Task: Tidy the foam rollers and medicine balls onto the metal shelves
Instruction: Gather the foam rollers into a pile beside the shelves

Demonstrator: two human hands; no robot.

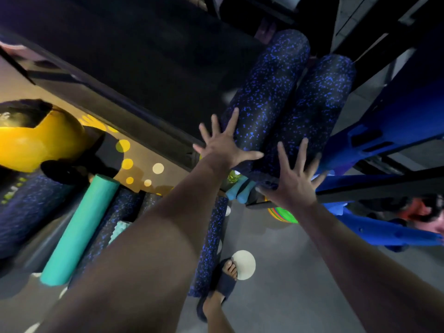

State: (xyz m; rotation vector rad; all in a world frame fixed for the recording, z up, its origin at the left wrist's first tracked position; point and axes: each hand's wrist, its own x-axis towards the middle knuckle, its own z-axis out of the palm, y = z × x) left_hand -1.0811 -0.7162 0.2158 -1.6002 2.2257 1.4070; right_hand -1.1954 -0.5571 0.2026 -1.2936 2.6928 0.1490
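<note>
Both my hands are open, fingers fanned wide, nothing gripped. My left hand (224,146) sits mid-frame with its palm flat against the near end of the left speckled foam roller (266,87), fingertips spread up over its black-and-blue surface. My right hand (296,181), just lower and to the right, is laid the same way on the near end of the right speckled foam roller (319,99). The two rollers lie side by side, touching along their length, and run away from my palms toward the upper right of the frame, on the dark metal shelf (144,75) that slants across the upper half.

Beneath the roller ends, small teal-blue pieces (240,191) poke out; I cannot tell what they are. A green striped ball (283,215) sits just below my right wrist. Blue plastic boards (374,140) fill the right side.

Down on the grey floor (300,272), another speckled roller (209,246) lies under my left forearm, beside my sandalled foot (225,282). In the lower left a teal foam roller (79,229) lies next to more speckled rollers (115,219). At the left edge rests a yellow-and-black medicine ball (31,143), well apart from both hands.
</note>
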